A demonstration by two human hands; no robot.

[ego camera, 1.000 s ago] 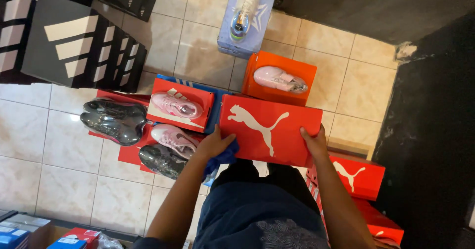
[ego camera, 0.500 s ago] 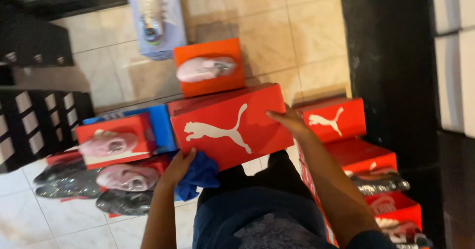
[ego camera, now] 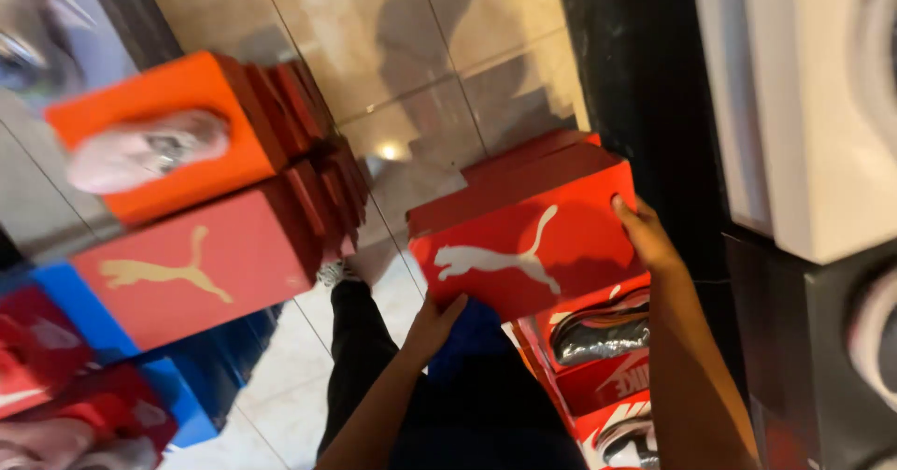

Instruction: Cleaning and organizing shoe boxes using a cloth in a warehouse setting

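change: red shoebox carried off to the right since half a second ago, now clear of the stack on the left and up against the dark shelving; view swung right with it.
left hand: under the near bottom edge of the red shoebox, fingers curled up against it, gripping.
right hand: clasped on the box's right end, fingers wrapped over the corner.
red shoebox: lid shut, contents hidden, held tilted above the knees.
below the box: open red box with a dark glittery shoe lying in it; another shoe partly seen lower down.
left stack: second red box, shut, on blue boxes.
farther left: orange box with a pale pink shoe resting on top, blurred.
far: beige tiled floor.
right edge: white box on the shelving.
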